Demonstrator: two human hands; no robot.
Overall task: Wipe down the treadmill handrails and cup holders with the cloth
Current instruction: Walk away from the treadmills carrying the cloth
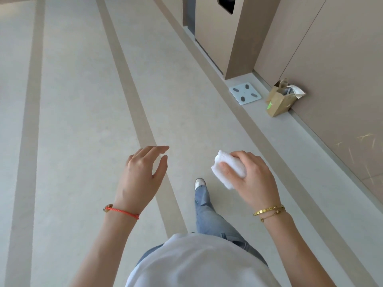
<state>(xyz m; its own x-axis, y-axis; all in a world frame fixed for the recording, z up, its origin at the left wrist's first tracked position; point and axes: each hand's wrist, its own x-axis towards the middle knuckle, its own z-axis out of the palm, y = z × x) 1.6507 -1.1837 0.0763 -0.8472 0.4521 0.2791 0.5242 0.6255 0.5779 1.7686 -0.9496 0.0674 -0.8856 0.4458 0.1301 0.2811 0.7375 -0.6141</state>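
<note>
A folded white cloth [228, 167] is held in my right hand [251, 177], whose fingers and thumb curl round it at waist height above the floor. My left hand [143, 175] hangs in the air to the left of it, fingers relaxed and slightly bent, holding nothing. No treadmill, handrail or cup holder is in view. Below the hands I see my own leg in blue jeans and one shoe [200, 183] stepping forward.
Pale grey floor [83, 100] with beige stripes runs ahead. Along the right stands a brown panelled wall [342, 69]. At its base lie a white bathroom scale [245, 93] and a brown paper bag [283, 98]. A tan bin cabinet [219, 27] stands farther ahead.
</note>
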